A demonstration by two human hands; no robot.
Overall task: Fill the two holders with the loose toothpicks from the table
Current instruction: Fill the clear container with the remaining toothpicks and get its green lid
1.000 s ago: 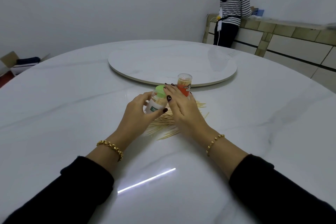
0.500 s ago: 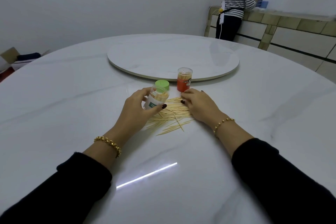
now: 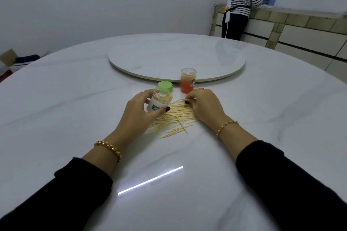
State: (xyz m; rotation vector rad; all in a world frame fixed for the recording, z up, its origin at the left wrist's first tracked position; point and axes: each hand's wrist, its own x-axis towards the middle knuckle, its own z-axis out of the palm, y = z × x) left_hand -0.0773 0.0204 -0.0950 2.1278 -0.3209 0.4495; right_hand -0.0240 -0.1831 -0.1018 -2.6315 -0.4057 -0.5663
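White-labelled holder (image 3: 159,103), tilted and uncapped, is gripped by the fingers (image 3: 145,93) of the left hand (image 3: 139,116), just beside the loose toothpicks (image 3: 174,120) on the desk (image 3: 75,99). The pile's far edge is pinched by fingers of the right hand (image 3: 204,108). The orange holder (image 3: 188,80) is stood upright behind.

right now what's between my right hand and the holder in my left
Just loose toothpicks on the table span the gap between right hand and holder, per the head view.
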